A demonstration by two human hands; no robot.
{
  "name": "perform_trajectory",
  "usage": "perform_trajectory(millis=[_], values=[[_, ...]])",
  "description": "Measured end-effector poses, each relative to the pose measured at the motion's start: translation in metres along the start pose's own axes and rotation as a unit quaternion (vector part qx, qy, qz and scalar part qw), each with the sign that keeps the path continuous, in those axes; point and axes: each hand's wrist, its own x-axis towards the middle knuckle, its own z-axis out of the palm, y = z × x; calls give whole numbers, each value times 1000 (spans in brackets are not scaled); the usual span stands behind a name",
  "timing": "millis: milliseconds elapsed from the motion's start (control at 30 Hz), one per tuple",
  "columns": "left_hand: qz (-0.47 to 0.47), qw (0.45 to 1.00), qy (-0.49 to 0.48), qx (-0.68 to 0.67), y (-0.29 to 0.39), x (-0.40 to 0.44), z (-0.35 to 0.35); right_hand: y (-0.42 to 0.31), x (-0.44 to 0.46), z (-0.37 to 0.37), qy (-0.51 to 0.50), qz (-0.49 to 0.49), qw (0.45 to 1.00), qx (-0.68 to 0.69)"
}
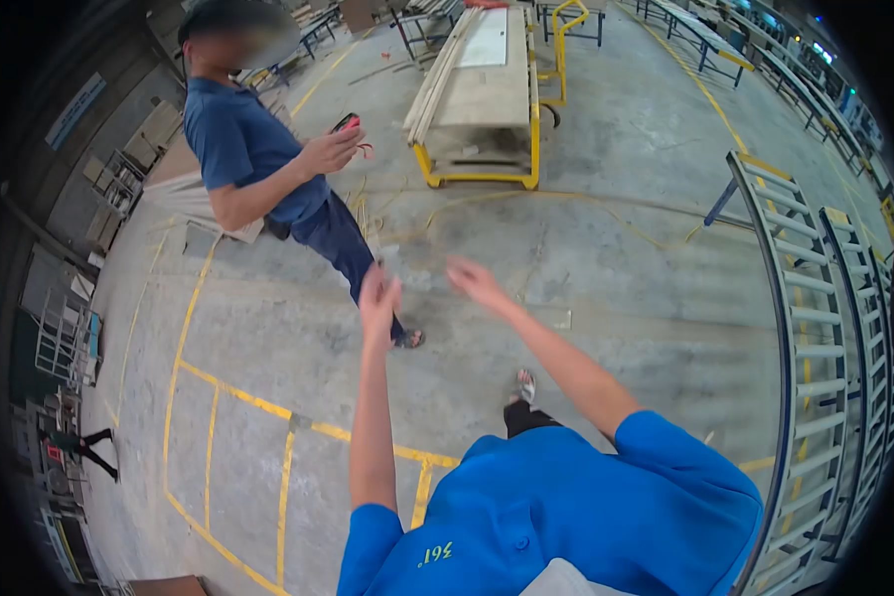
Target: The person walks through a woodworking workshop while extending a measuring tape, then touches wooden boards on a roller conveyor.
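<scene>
Both my arms reach forward over the grey floor, the hands apart from each other. My left hand (378, 298) is raised in front of the dark trousers of a co-worker (258, 149); its fingers are blurred by motion. My right hand (475, 282) points inward from the right, also smeared at the fingertips. No object can be made out in either hand. The co-worker, in a blue shirt, stands at the left and holds a small red and black device (348, 123).
A yellow-framed cart (482, 109) bearing boards stands ahead. Roller conveyors (815, 350) run along the right. Yellow lines (238, 395) mark the floor at the lower left. Another person (77, 443) walks at the far left.
</scene>
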Motion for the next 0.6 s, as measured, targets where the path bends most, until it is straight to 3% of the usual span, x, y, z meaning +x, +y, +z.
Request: perform_trajectory(millis=[33, 67, 100, 133, 167, 200, 233, 267, 300, 333, 400, 433, 467, 500, 533, 567, 600], values=[[-24, 1000, 1, -20, -28, 1, 1, 50, -9, -29, -3, 34, 999, -25], [-79, 996, -28, -16, -69, -1, -8, 96, -32, -63, 1, 143, 985, -101], [-161, 979, -110, 59, -115, -11, -29, 180, -63, -98, 50, 134, 936, -320], [-173, 976, -54, 124, -162, -40, -41, 209, -112, -128, 14, 69, 899, -432], [-238, 962, -92, 96, -210, -62, -66, 222, -150, -155, -120, 30, 830, -544], [-268, 927, -84, 249, -256, -98, -86, 233, -193, -183, -159, 405, 777, -455], [-379, 804, -234, 394, -272, -121, -108, 247, -247, -208, -133, 488, 772, -385], [-219, 855, -299, 363, -259, -191, -153, 251, -317, -232, -122, 322, 869, -355], [-222, 855, -300, 361, -202, -212, -142, 230, -371, -249, -107, 146, 933, -312], [-383, 837, -249, 302, -83, -192, -66, 153, -370, -240, -52, 291, 943, -155], [-349, 842, -261, 317, -208, -216, -145, 213, -423, -274, -48, 242, 950, -191], [-320, 845, -271, 333, -241, -199, -160, 222, -418, -280, -57, 257, 945, -192], [-295, 844, -281, 348, -271, -195, -173, 228, -420, -283, -189, 304, 859, -366], [-271, 843, -291, 363, -300, -162, -174, 228, -420, -283, -318, 328, 725, -516], [-249, 841, -300, 376, -326, -136, -173, 231, -415, -280, -268, 346, 729, -526], [-223, 839, -309, 388, -317, -164, -166, 220, -391, -270, -196, 358, 752, -517], [-180, 550, -537, 615, -307, -92, -92, 229, -365, -271, -183, 379, 778, -467]])
